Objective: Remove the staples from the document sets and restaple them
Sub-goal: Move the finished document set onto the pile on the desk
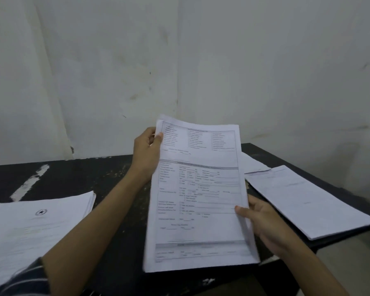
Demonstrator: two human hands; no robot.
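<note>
One paper document set [199, 189] (rectangular; printed)

plain office corner | black table [107, 178] | paper stacks [36, 227] | bare white wall [265, 71]

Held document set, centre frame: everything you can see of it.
The document set is several white paper sheets; the top page is a printed form with grey bands, text blurred. Held portrait over the black table. The left hand pinches its top-left corner; the right hand grips its right edge, thumb on front. No staple discernible.
</note>
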